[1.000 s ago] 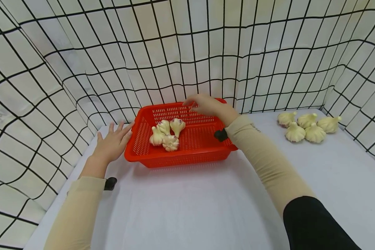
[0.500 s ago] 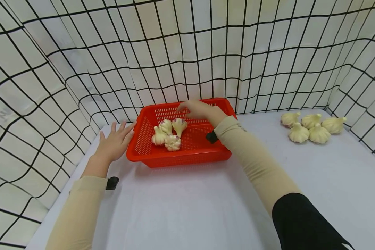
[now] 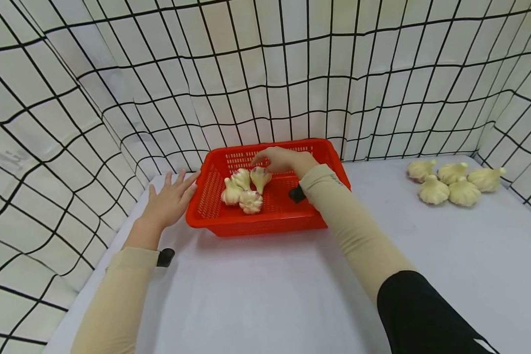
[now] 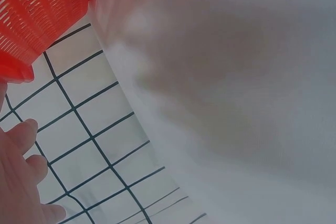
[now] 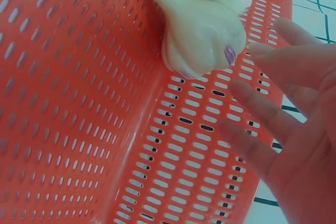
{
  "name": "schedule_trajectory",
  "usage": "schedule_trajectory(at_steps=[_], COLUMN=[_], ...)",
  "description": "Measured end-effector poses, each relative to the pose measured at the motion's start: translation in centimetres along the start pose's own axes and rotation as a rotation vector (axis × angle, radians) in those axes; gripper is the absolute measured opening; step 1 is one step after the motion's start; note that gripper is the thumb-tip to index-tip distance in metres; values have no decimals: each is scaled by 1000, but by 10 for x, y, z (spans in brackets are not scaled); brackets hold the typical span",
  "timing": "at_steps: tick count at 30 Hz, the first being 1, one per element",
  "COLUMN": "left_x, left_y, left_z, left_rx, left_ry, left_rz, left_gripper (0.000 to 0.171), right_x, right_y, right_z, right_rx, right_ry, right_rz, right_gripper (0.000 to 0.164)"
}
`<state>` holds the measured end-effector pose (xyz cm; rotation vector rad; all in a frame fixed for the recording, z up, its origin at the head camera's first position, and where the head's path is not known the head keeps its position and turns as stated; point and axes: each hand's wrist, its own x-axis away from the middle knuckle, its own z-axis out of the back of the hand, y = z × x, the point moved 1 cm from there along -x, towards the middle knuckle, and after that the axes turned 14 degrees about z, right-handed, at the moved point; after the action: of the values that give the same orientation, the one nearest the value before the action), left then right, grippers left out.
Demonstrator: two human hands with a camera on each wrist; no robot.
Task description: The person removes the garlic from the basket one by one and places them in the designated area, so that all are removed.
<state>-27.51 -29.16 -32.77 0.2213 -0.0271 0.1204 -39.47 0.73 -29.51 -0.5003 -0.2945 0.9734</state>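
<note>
Several pale garlic bulbs (image 3: 241, 196) sit bunched in the left part of a red slotted plastic basket (image 3: 265, 225). My right hand (image 3: 281, 160) hovers inside the basket beside the rearmost right garlic bulb (image 3: 260, 177). In the right wrist view its fingers (image 5: 257, 106) are spread and loosely bent, with nothing between them. That bulb, purple-tipped (image 5: 202, 38), lies just past the fingertips. At the basket's left end, my left hand (image 3: 168, 200) lies with fingers spread, fingertips right at the rim. The left wrist view catches only part of those fingers (image 4: 23, 153) below the basket corner (image 4: 39, 19).
A second group of garlic bulbs (image 3: 464, 191) lies on the white tabletop (image 3: 256, 290) at the right, outside the basket. Black netting (image 3: 287, 88) over white walls encloses the back and both sides, close behind the basket.
My right hand has come from the basket's back rim leftward and down, close to the bulbs. The left hand keeps its place at the left rim. The head view has turned slightly.
</note>
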Motion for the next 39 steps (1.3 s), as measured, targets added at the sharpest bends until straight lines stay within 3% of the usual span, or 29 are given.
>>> schedule_trajectory(at_steps=[11,20,39], left_x=[-1,-2,-1], left_y=[5,3,0], left_z=[-2,0,0], left_rx=[-2,-7,4], left_ry=[4,5,1], left_rz=[-5,-5,8], left_gripper=[67,68,68], right_x=[-3,-2,-2], right_y=[3,6,7], right_z=[-3,-5,-5], right_rx=[-3,45,16], right_ry=[-94,-136,-115], right_rz=[-39,-50,-102], right_gripper=[56,48,51])
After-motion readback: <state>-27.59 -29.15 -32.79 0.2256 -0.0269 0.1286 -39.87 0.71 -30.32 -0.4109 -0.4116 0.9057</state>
